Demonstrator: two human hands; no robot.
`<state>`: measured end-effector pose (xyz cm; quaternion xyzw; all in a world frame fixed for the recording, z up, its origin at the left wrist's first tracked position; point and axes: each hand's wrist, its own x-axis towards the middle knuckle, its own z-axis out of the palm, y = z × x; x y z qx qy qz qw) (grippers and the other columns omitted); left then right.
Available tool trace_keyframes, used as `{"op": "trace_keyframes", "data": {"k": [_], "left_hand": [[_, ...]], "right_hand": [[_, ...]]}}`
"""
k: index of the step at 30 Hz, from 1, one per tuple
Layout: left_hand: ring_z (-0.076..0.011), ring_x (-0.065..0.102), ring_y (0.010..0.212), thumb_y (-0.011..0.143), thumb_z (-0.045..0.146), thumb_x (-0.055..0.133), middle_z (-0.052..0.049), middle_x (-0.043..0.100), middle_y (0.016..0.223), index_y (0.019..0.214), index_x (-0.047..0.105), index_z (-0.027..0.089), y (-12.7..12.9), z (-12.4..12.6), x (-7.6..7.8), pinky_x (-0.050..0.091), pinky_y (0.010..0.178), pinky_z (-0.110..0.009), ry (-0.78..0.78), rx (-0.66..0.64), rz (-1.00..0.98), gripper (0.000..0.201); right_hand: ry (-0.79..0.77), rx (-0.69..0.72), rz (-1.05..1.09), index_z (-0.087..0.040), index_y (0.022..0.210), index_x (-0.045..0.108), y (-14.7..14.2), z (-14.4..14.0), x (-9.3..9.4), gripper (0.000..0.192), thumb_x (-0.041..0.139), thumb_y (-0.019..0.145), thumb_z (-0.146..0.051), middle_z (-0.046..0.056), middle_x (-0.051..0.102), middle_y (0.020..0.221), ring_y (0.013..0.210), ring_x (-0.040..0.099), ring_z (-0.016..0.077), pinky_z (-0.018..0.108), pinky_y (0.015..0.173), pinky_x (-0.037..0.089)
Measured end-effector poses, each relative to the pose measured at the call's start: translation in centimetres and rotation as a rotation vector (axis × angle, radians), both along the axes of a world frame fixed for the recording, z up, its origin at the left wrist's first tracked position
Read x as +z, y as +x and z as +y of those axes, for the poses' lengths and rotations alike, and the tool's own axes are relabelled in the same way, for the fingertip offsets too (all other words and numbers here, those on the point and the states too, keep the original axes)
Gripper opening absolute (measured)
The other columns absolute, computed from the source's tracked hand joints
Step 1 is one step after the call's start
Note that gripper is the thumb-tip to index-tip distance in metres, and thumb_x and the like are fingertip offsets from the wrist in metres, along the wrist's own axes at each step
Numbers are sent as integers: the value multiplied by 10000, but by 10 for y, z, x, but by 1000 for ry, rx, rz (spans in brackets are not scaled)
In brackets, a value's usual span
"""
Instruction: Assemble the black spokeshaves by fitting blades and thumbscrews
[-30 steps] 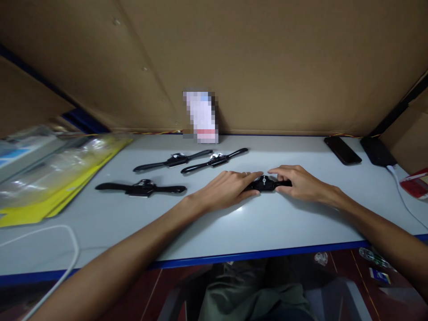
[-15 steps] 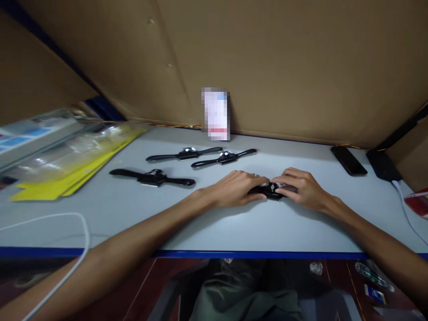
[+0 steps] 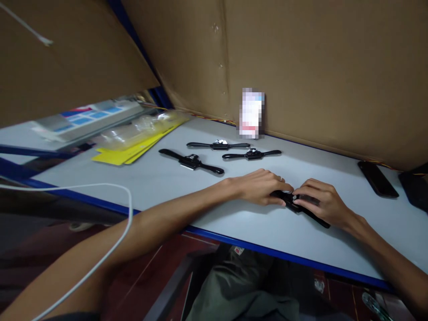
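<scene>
Cardboard walls are enclosing a pale bench. At its near edge, both hands are pinning a black spokeshave flat: left hand covering one handle, right hand pinching the centre knob. Steady downward pressure would probably stop it twisting. Three more spokeshaves are lying at ten o'clock.

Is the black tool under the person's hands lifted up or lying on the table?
Lying flat. The black tool rests on the table, with the left hand and right hand on it.
</scene>
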<state>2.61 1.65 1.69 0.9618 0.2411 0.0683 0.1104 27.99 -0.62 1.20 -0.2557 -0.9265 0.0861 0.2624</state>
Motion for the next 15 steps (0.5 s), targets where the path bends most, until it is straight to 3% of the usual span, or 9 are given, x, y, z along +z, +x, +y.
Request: {"op": "trace_keyframes", "data": {"k": [15], "left_hand": [[-222,676,823,1005,438,553,-78,725,1021,1314,618,249,0,0,1,326,597,-308,8,-8,15,368]], "right_hand": [[-4,-44,-27,-181,962,653,-3,-3,-3,126,616,998,-296,58,674,885,760,628,176,322,676,514]]}}
